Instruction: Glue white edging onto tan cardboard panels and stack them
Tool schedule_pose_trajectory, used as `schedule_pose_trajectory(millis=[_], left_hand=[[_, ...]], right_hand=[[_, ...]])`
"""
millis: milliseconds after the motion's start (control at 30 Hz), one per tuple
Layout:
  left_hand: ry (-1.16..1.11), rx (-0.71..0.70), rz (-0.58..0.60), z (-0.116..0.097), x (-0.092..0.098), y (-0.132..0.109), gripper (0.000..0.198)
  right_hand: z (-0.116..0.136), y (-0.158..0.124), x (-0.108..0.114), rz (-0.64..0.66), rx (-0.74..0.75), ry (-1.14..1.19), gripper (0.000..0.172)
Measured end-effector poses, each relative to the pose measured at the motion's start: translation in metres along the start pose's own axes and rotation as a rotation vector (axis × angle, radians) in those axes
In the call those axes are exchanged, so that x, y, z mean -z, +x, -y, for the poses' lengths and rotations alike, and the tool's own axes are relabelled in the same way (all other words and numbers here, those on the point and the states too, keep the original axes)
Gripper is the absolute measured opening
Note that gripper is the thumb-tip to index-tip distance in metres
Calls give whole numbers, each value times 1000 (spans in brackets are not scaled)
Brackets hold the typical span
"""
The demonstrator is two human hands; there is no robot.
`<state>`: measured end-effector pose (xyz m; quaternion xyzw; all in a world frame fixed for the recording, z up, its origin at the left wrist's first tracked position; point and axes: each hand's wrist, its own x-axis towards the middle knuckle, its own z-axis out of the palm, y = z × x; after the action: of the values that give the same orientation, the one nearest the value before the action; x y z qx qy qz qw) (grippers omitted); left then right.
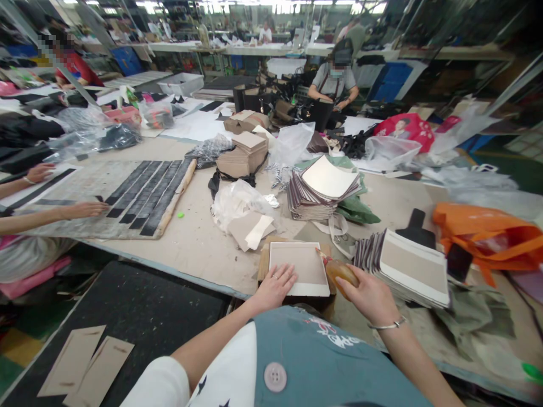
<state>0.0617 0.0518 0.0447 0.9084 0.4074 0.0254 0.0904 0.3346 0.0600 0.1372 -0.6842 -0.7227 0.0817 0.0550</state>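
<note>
In the head view a beige rectangular panel with a white border lies in front of me on a brown block. My left hand rests on the panel's left part, fingers stretched out and a ring on one finger. Wrapped around an amber squeeze bottle is my right hand. The bottle tilts left, and its narrow reddish tip is at the panel's upper right corner. Just right of it stands a stack of similar bordered panels.
Behind the panel are another panel stack, a clear plastic bag and a pile of brown cards. An orange bag lies at the right. On the left, a co-worker's hands are at a board with black strips.
</note>
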Motion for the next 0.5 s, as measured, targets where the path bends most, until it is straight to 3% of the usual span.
schedule_pose_trajectory(millis=[167, 267, 333, 400, 500], left_hand=[[-72, 2, 20, 1, 16, 0, 61], [-181, 5, -41, 1, 24, -2, 69], [-298, 27, -156, 5, 28, -2, 65], [-409, 123, -310, 15, 29, -1, 48], [-454, 489, -417, 49, 27, 2, 29]], right_hand=[[1, 9, -14, 86, -67, 232, 49], [10, 15, -29, 172, -124, 689, 53], [16, 16, -34, 210, -207, 1071, 62], [16, 14, -32, 147, -294, 1386, 71], [1, 7, -22, -84, -292, 1595, 79]])
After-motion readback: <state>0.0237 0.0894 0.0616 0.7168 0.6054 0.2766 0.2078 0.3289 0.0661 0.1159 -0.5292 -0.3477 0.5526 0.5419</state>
